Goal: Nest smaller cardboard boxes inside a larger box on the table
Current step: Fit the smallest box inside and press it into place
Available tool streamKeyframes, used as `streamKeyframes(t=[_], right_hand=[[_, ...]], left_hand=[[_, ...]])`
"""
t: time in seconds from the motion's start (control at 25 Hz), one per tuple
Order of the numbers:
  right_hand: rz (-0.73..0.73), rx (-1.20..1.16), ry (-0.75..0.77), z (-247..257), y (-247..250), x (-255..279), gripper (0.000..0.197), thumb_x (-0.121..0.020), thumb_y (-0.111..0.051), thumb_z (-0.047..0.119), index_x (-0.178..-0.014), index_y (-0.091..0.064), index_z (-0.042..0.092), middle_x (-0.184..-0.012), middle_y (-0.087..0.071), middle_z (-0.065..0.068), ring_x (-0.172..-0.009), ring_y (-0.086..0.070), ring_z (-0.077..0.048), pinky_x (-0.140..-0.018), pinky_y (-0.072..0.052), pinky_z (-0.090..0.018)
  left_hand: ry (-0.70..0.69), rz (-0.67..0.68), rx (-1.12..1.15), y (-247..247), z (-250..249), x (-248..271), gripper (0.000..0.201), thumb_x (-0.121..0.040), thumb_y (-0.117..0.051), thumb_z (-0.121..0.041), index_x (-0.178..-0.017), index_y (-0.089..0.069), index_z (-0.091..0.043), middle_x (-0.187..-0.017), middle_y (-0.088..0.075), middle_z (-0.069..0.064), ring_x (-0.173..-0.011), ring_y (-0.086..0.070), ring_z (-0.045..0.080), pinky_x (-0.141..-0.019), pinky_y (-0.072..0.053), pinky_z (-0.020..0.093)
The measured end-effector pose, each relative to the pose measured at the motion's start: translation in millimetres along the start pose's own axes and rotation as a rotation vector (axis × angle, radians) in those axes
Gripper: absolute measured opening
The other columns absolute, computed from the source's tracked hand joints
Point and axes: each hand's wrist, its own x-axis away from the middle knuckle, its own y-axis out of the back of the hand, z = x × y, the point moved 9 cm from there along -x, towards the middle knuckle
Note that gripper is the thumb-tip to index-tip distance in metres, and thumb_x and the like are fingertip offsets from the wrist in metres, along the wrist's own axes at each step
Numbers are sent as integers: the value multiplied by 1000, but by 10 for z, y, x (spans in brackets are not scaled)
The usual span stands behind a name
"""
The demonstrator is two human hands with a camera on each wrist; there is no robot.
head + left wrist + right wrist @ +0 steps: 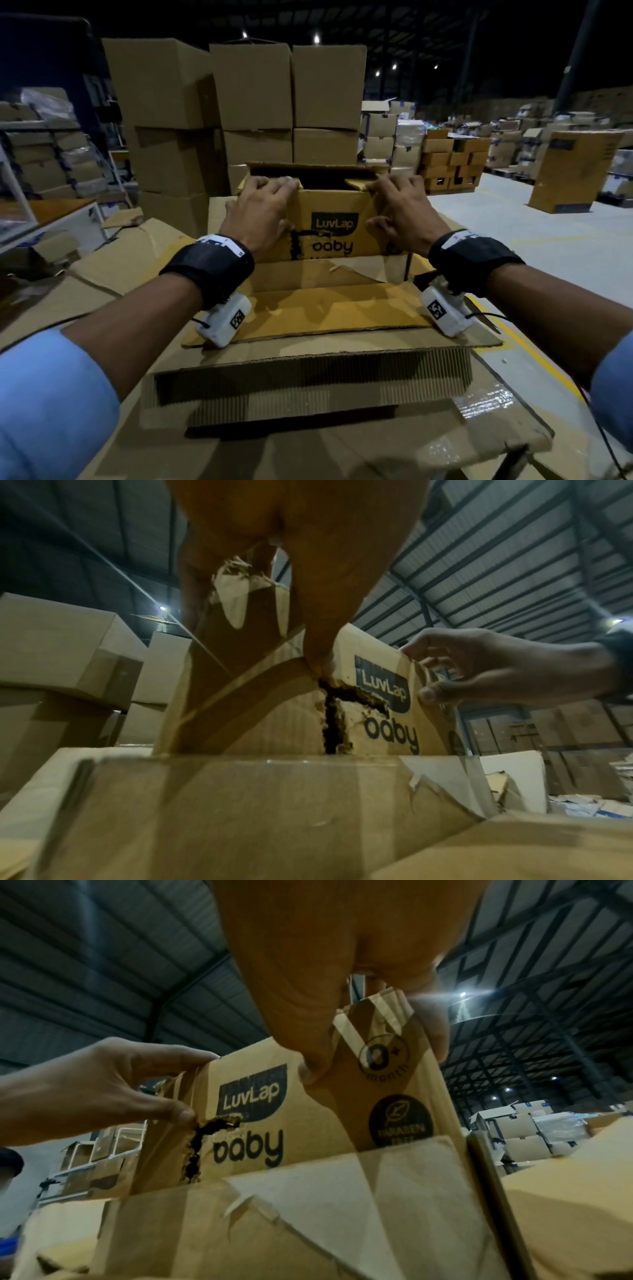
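Grip: left hand (262, 209) and right hand (400, 209) each curl over a top corner of the brown printed cardboard box (329, 226), thumbs on its front, probably steadying it for lowering.
Box place: partly sunk in the larger open brown carton (308, 383) below the wrists.
Around: tall stacked cartons (253, 102) beyond the fingers.
Obstacle: torn inner flap (431, 785) beneath the right hand may snag.

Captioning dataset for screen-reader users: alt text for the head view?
Both hands, left and right, grip the top corners of a torn brown LuvLap cardboard box standing in a larger open cardboard box. Tall stacked cartons rise behind in a dim warehouse.
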Motion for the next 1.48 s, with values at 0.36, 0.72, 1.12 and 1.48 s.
streamKeyframes(t=[0.36, 0.72, 1.12, 1.48], right_hand=[[161, 38, 16, 16, -369, 109, 55, -91, -67, 25, -140, -42, 25, -144, -35, -9, -130, -29, -32, -103, -38, -47], [402, 208, 104, 98, -801, 188, 36, -96, -51, 41, -129, -50, 26, -126, -51, -2, -109, -48, -22, -87, -49, -47], [558, 261, 204, 312, -993, 205, 53, -95, -36, 65, -127, -50, 26, -122, -54, 3, -112, -51, -20, -95, -44, -45], [569, -4, 203, 402, -845, 396, 72, -87, -38, 72, -143, -46, 27, -140, -56, -3, -115, -56, -15, -96, -50, -36]], left_hand=[[-3, 142, 69, -361, 86, 183, 64, -96, -60, -29, -152, -30, -26, -159, -32, -1, -145, -26, 30, -112, -36, 53], [-4, 380, -13, -663, 193, 358, 49, -97, -55, -45, -139, -50, -19, -151, -44, 4, -143, -32, 28, -114, -34, 50], [5, 633, 93, -928, 427, 596, 87, -88, -61, -59, -156, -13, -33, -163, -18, -5, -151, -8, 26, -117, -25, 58], [-39, 684, 68, -871, 354, 804, 87, -88, -53, -67, -156, -7, -39, -164, 8, -18, -151, 10, 30, -112, -14, 74]])
